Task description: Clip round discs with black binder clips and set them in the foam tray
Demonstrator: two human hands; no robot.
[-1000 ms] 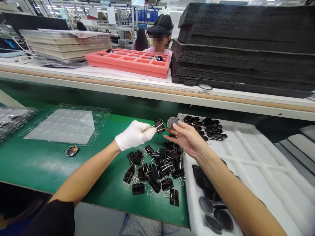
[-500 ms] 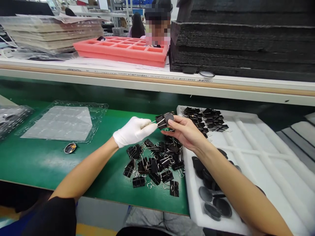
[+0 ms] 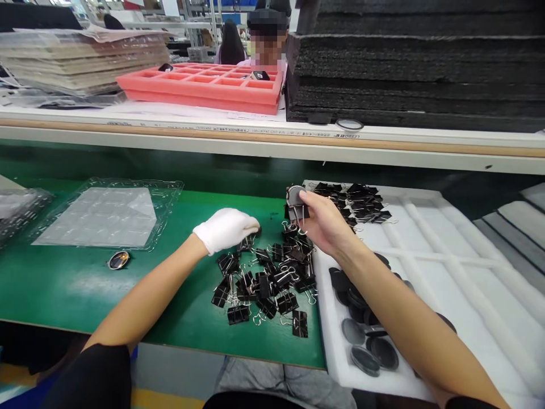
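Note:
My right hand [image 3: 326, 224], bare, pinches a round dark disc [image 3: 293, 196] with a black binder clip [image 3: 298, 212] fastened on its lower edge, held above the green mat. My left hand [image 3: 225, 229], in a white glove, rests with curled fingers at the far edge of a pile of black binder clips [image 3: 266, 278] on the mat; whether it grips one is hidden. A second heap of clipped discs [image 3: 353, 201] lies at the back of the white foam tray [image 3: 447, 267]. Loose dark discs [image 3: 366, 341] lie at the tray's near left corner.
A clear plastic blister tray [image 3: 106, 213] and a single shiny oval lens [image 3: 118, 259] lie left on the green mat [image 3: 63, 284]. The upper shelf carries a pink compartment tray [image 3: 204, 85], stacked black foam sheets [image 3: 417, 68] and stacked cardboard [image 3: 80, 54]. A person sits behind the shelf.
The clip passed from my left hand onto the disc in my right hand. My left hand dropped to the clip pile; my right hand turned so the clip hangs below the disc.

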